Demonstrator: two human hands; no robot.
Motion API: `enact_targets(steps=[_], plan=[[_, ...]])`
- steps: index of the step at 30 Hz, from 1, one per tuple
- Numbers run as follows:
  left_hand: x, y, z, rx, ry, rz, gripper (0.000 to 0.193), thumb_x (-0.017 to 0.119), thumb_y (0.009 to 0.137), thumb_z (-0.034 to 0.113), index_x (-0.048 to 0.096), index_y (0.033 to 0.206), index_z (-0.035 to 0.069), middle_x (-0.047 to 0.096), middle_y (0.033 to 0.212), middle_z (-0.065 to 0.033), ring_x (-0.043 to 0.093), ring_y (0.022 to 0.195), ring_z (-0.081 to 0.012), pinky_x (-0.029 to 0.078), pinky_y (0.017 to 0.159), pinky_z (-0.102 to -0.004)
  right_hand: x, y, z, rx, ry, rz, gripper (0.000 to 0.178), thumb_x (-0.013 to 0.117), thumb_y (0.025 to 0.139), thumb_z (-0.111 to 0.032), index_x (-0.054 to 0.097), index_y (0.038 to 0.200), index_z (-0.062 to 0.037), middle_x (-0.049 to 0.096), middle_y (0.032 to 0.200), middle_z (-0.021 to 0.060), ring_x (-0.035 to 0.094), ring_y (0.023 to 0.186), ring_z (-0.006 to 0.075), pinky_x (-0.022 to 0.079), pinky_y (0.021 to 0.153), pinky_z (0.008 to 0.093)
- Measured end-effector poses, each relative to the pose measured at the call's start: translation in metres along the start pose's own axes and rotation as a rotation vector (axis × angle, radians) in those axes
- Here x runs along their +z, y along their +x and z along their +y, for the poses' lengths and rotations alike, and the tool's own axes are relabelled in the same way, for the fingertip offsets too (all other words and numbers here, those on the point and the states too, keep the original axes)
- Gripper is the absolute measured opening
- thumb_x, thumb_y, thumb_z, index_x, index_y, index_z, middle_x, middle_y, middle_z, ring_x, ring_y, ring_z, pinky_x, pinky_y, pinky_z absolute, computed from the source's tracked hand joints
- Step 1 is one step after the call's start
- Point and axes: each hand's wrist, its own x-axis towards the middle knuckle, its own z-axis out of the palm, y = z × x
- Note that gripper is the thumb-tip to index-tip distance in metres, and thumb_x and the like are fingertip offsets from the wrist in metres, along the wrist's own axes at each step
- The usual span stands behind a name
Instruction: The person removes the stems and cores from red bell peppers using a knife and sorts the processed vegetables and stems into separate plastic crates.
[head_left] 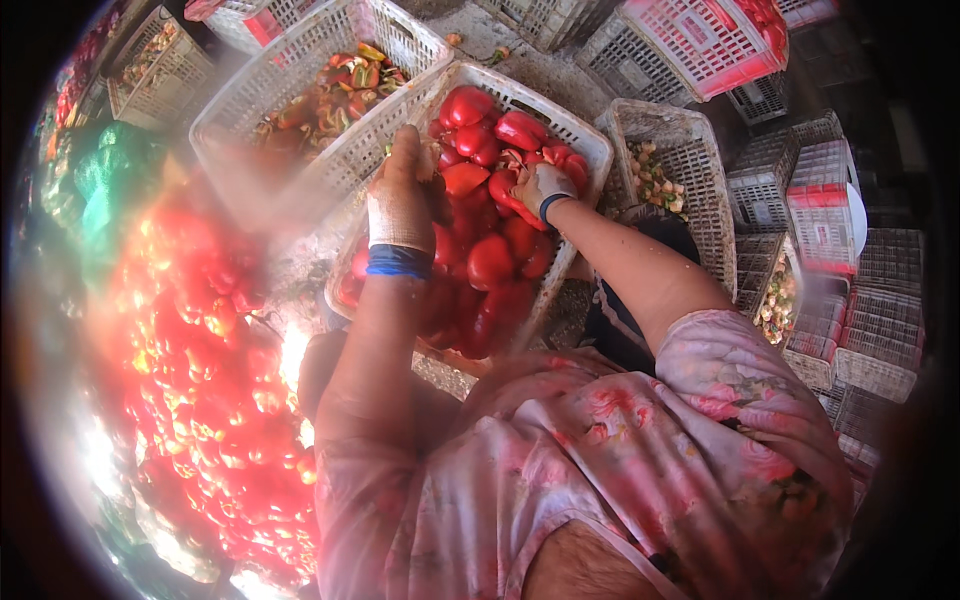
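Note:
In front of me a white plastic crate (572, 122) holds many red bell peppers (490, 262). My left hand (402, 205), in a pale glove with a blue cuff, is raised over the crate's left side. Its fingers are closed round something pale, mostly hidden and blurred. My right hand (545, 186), gloved with a dark band at the wrist, reaches into the crate from the right. Its fingers are curled on a red bell pepper (507, 194) among the others.
Left of me lies a large heap of red peppers (210, 400), hazy in glare. A crate (235, 115) of pepper scraps stands at the far left. To the right, another crate (712, 190) contains pale cores. Stacked crates (825, 205) line the right side.

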Motion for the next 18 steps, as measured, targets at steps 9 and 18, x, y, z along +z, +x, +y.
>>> enact_targets(steps=[9,18], plan=[[-0.007,0.002,0.001,-0.008,-0.010,0.049,0.042,0.057,0.094,0.049,0.057,0.076,0.010,0.051,0.060,-0.0035,0.046,0.043,-0.0169,0.037,0.040,-0.0312,-0.037,-0.023,-0.029,-0.070,-0.025,-0.005,0.058,0.071,0.080,-0.048,0.064,0.122,-0.0090,0.066,0.118,0.0202,0.064,0.110,0.0338,0.051,0.094,0.0417],[-0.013,0.012,-0.020,0.088,0.160,0.065,0.041,0.061,0.092,0.048,0.057,0.077,0.010,0.053,0.063,-0.0039,0.047,0.044,-0.0174,0.039,0.041,-0.0314,-0.033,-0.044,-0.025,-0.071,-0.065,-0.114,0.074,0.072,0.078,-0.046,0.052,0.138,-0.0079,0.062,0.130,0.0169,0.059,0.120,0.0294,0.046,0.101,0.0385]])
